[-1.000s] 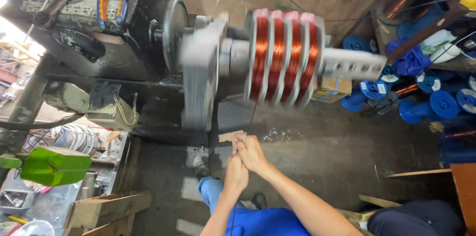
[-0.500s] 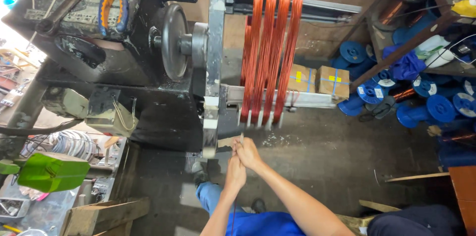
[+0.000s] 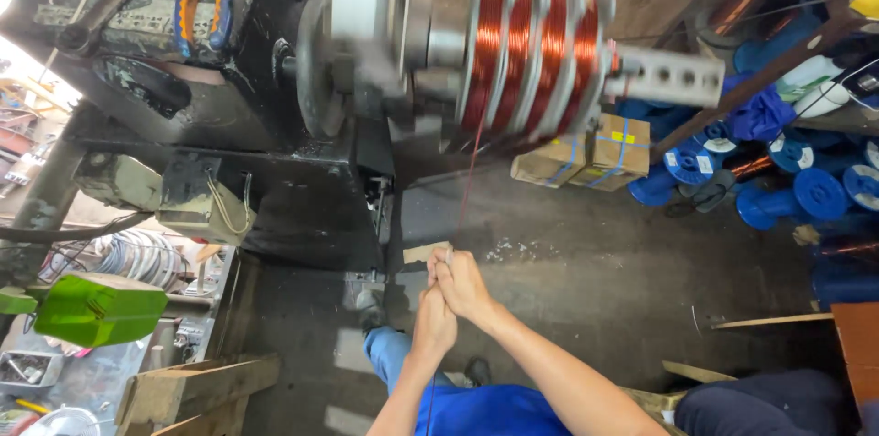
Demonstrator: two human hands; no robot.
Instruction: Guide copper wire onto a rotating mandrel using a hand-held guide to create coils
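At frame centre, the left hand (image 3: 434,320) and right hand (image 3: 465,282) pinch a thin copper wire (image 3: 469,166) running up to the blurred grey winding former with copper coils (image 3: 531,42); blue plastic spools (image 3: 806,190) lie right.

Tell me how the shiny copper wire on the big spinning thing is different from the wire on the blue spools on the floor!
The copper wire coils wound in the grooved metal former sit on the machine, side by side in several slots, blurred by motion. The round blue plastic spools lie still on the floor, apart from the machine. One thin strand runs from the coils down to the person's right hand, the left hand just behind; none visibly leaves the spools. Both hold reddish copper wire.
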